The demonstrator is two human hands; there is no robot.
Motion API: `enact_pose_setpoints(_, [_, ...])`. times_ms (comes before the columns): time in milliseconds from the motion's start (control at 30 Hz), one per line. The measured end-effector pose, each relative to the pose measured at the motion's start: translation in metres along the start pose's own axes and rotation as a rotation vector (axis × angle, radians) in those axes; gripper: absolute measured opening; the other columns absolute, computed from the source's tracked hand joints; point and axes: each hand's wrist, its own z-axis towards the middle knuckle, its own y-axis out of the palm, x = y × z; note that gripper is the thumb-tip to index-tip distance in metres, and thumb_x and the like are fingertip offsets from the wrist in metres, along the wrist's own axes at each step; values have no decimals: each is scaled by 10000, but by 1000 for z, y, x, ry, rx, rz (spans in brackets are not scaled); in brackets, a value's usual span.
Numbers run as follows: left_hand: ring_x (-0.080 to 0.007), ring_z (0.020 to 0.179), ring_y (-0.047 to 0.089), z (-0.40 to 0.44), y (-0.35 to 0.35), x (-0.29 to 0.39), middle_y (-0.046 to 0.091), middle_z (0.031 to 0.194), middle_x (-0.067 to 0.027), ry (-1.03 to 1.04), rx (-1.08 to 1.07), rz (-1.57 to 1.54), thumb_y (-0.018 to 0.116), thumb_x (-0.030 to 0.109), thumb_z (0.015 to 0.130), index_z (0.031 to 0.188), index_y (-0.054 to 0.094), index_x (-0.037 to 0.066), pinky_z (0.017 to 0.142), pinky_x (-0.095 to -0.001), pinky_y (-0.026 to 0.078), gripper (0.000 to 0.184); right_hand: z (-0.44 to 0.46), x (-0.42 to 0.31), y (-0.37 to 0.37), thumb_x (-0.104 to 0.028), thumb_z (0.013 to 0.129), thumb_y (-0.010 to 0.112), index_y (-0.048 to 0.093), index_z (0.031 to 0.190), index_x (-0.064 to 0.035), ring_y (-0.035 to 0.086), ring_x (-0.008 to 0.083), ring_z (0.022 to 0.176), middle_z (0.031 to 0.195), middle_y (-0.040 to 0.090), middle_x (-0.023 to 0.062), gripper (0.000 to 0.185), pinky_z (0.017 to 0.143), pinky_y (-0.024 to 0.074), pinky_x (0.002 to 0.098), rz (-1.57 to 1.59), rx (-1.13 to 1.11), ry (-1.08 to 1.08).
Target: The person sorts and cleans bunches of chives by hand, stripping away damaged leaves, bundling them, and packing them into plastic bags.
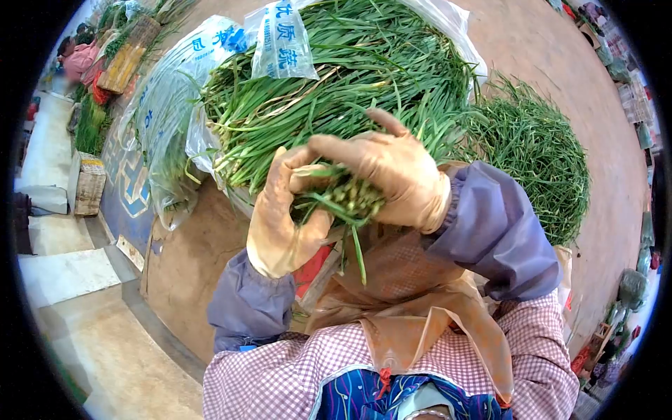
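Both my hands wear pale orange rubber gloves and are in front of my chest. A small bunch of green chives [350, 199] is between them, its cut stalk ends turned toward me and a few loose blades hanging down. My left hand [278, 213] curls round the bunch from the left, thumb below and fingers above. My right hand [392, 171] grips it from the right and above, with one finger raised. Just beyond my hands, a large heap of long chives [350, 91] lies on clear plastic.
Printed plastic bags [183, 91] stand left of the heap, and another printed bag [282, 43] lies on top. A pile of loose chives [535, 157] sits on the floor at right. Further left are a woven box [88, 185] and a person in pink [80, 61].
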Motion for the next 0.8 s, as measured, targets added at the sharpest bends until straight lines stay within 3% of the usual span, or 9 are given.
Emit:
enact_pose_setpoints(33, [-245, 1082, 617, 1, 3, 9, 606, 1177, -124, -114, 11, 2, 636, 68, 800, 1432, 319, 57, 1094, -477, 307, 707, 0, 3, -2, -275, 699, 811, 481, 1367, -139, 676, 255, 938, 989, 696, 41, 758, 1071, 322, 537, 3, 120, -19])
enact_pose_setpoints(133, [-249, 1093, 615, 5, 11, -1, 616, 1221, -84, 182, 109, 495, 669, 107, 816, 1400, 407, 93, 1129, -534, 160, 641, -2, 21, -2, -208, 691, 830, 600, 1254, -130, 674, 208, 890, 972, 696, 7, 614, 1052, 373, 466, 148, 375, -57])
enact_pose_setpoints(167, [-253, 1098, 615, 4, 8, -8, 626, 1231, -66, 233, 97, 735, 678, 125, 821, 1375, 461, 113, 1140, -557, 92, 595, -2, 26, -7, -142, 715, 817, 621, 1220, -98, 666, 191, 889, 972, 690, 21, 544, 962, 469, 387, 160, 408, -31])
enact_pose_setpoints(200, [-267, 1106, 609, 0, 10, -12, 658, 1172, -55, 243, 62, 882, 651, 80, 819, 1248, 585, 125, 1143, -552, 102, 436, -6, 32, -17, -66, 740, 788, 618, 1212, -62, 661, 179, 890, 978, 683, 46, 501, 860, 530, 316, 467, 462, -33])
enact_pose_setpoints(333, [-274, 1106, 606, -14, 7, -44, 686, 1081, -56, 297, 94, 916, 635, 34, 791, 1092, 656, 92, 1152, -539, 104, 307, -27, 63, -51, -29, 751, 775, 617, 1192, -42, 669, 175, 929, 987, 691, 56, 468, 834, 559, 319, 945, 640, 249])
enact_pose_setpoints(500, [-264, 1113, 607, -20, 11, -12, 689, 1082, -87, 151, 193, 714, 637, 29, 790, 1086, 660, 53, 1159, -533, 143, 298, -39, 67, -61, 59, 749, 732, 632, 1145, -38, 663, 156, 933, 1004, 682, 38, 419, 848, 558, 302, 981, 616, 322])
enact_pose_setpoints(600, [-313, 1191, 557, -32, 15, 22, 602, 1240, -175, 367, 511, 919, 645, 82, 817, 1266, 538, 13, 1130, -548, 228, 467, -37, 58, -52, 14, 739, 758, 645, 1111, -52, 630, 108, 912, 989, 669, 7, 394, 835, 526, 274, 914, 581, 333])
enact_pose_setpoints(700, [-404, 1239, 503, -38, 45, 59, 513, 1322, -270, 563, 398, 822, 656, 130, 831, 1391, 390, -38, 1131, -549, 221, 643, -32, 57, -47, 4, 733, 770, 647, 1103, -48, 613, 97, 909, 999, 665, -3, 393, 839, 513, 272, 937, 580, 300])
enact_pose_setpoints(800, [-462, 1342, 353, 5, 92, 52, 334, 1453, -323, 412, 193, 550, 679, 162, 811, 1484, 146, -72, 1136, -514, 234, 890, -32, 56, -43, 14, 736, 766, 637, 1114, -45, 613, 107, 949, 1056, 662, 7, 404, 867, 513, 278, 962, 580, 287])
